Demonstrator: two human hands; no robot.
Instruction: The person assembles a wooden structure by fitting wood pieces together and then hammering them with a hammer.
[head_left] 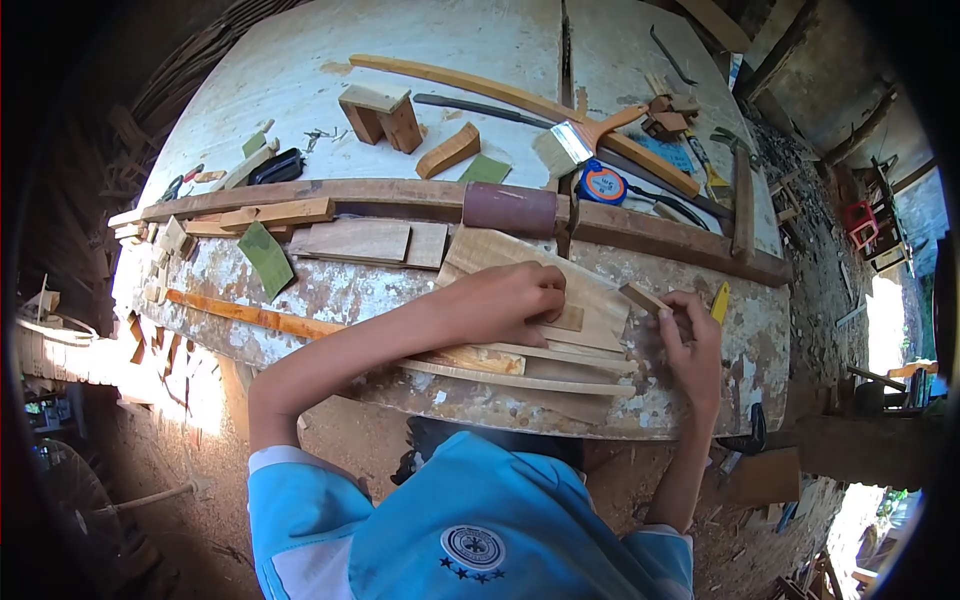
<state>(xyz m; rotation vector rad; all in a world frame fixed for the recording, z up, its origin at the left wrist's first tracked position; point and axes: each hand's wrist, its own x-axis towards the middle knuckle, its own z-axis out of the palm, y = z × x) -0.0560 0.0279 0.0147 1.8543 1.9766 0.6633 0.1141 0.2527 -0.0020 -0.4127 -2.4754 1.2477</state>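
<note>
Pinched between thumb and fingertips of right hand (692,345): short wooden stick (640,296), near front edge of workbench (330,290). Long axis slanting, free end pointing up-left toward pale board (500,255), other end hidden in the fingers. Just left, left hand (510,300) curled, fingertips pressed together onto small flat wood piece (572,319) lying on that board.

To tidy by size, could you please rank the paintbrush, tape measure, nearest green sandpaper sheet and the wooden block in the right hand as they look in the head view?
1. paintbrush and green sandpaper sheet: too alike to rank
2. tape measure
3. wooden block, partly hidden by right hand
</note>
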